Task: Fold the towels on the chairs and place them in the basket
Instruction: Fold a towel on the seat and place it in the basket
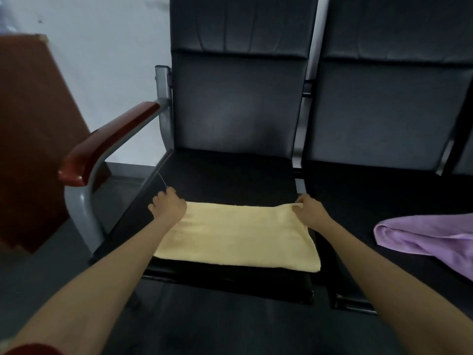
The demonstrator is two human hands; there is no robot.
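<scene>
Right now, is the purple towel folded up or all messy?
Messy. The purple towel lies rumpled on the right chair seat, edges uneven.

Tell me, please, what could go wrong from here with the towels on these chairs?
The yellow towel lies near the front edge of the seat; if the left hand and right hand, each holding a far corner, pull it forward, it might slide off. Uneven pulls could skew the fold. The crumpled purple towel seems to overhang the next seat and may slip down.
</scene>
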